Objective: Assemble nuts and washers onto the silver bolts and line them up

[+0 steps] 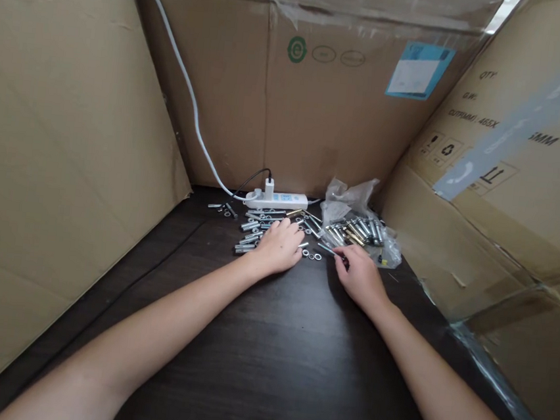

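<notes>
My right hand pinches a thin silver bolt between thumb and fingertips, its shaft pointing left. My left hand rests over the laid-out hardware with its fingers curled down. What those fingers grip, if anything, is hidden beneath them; a short metal piece shows beside them. Left of that hand lie silver expansion bolts in rows. Loose washers sit between the two hands. Beyond my right hand, more silver and brass-coloured bolts are heaped on a clear plastic bag.
A white power strip with a plugged-in adapter stands against the back cardboard. A white cable rises to the left, and a black cord crosses the dark table. Cardboard walls enclose both sides.
</notes>
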Demonstrator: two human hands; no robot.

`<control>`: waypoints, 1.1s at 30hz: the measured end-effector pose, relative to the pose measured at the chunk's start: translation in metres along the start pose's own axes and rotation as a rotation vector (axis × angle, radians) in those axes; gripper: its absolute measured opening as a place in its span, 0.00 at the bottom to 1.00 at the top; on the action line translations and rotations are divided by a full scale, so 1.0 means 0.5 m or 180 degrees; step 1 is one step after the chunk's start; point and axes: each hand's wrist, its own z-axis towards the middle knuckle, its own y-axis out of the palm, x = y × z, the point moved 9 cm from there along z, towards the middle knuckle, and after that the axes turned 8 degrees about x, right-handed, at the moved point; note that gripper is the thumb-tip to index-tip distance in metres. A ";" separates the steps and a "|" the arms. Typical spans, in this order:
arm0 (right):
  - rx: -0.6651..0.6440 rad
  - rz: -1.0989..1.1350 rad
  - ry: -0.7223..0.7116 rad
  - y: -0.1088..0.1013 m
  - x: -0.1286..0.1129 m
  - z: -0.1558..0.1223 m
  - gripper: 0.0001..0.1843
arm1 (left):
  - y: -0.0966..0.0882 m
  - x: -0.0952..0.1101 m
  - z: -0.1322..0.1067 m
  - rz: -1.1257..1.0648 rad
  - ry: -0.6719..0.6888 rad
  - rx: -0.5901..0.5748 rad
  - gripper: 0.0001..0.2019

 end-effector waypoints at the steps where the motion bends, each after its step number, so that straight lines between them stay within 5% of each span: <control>1: -0.0010 -0.0031 0.0010 0.003 -0.001 -0.001 0.11 | 0.006 0.001 0.002 0.0019 -0.0011 -0.0001 0.07; 15: -0.0014 -0.0250 -0.0003 0.047 -0.035 0.034 0.07 | 0.037 -0.027 0.028 0.0113 -0.0421 0.0020 0.08; 20: 0.0040 -0.0194 -0.0007 0.046 -0.041 0.041 0.09 | 0.018 -0.031 0.019 0.0032 -0.0531 0.0098 0.10; 24: 0.0075 -0.0126 -0.0080 0.023 -0.058 0.032 0.09 | -0.011 0.013 -0.013 -0.0255 -0.0119 0.0085 0.07; 29: -0.0555 -0.0007 -0.0592 0.045 -0.107 0.003 0.11 | -0.022 0.080 -0.095 -0.0483 0.0305 -0.0243 0.11; 33: -0.0420 -0.0097 -0.0668 0.053 -0.124 0.003 0.12 | -0.033 0.112 -0.136 -0.0494 0.0420 -0.0333 0.09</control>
